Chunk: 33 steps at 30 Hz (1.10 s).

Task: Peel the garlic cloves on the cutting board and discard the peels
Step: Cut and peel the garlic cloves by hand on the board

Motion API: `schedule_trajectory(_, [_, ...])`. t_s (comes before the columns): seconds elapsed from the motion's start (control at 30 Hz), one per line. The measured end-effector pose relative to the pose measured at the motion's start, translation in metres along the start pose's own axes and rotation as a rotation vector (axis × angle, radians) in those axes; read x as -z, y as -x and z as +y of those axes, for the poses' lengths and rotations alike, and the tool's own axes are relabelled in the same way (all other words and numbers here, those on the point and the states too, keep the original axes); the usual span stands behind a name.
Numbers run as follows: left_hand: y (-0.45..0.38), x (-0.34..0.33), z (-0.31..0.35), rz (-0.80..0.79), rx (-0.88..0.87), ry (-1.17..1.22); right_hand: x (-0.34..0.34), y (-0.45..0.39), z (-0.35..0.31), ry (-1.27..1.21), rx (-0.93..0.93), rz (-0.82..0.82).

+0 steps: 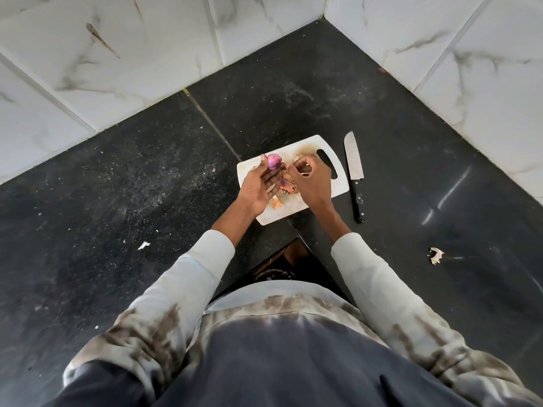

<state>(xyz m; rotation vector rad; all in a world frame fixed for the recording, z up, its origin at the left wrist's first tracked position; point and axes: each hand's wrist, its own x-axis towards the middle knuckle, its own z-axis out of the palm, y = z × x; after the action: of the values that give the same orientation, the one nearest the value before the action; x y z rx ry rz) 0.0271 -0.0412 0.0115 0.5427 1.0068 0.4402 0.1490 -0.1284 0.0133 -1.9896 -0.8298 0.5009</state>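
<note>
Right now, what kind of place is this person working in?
Most likely a home kitchen corner: a dark stone counter meeting marble-look wall tiles, with a white cutting board and a knife beside it.

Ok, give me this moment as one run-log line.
left hand: holds purple clove | right hand: pinching peel, contents unclear | peels: on cutting board | knife: beside board, untouched

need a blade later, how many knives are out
1. The knife lies flat on the black counter just right of the white cutting board, blade pointing away from the person. None visible elsewhere; the hands could hide something small on the board.
</note>
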Motion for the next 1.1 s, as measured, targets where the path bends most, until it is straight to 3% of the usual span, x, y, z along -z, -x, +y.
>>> schedule_trajectory(0.3, [-0.003,0.001,0.0,-0.034,-0.003,-0.036,-0.001,-0.001,-0.003,-0.067,0.029,-0.052])
schedule_trajectory(0.5, [-0.004,0.002,-0.005,-0.014,-0.037,-0.038,-0.004,0.002,-0.004,-0.097,0.004,0.015])
schedule_trajectory(0.83, [-0.003,0.002,-0.006,0.023,-0.182,-0.143,-0.007,0.002,-0.001,-0.132,-0.09,0.041])
schedule_trajectory(1.1, [-0.008,0.012,-0.001,0.013,-0.341,-0.367,-0.006,0.003,0.003,0.066,-0.194,0.039])
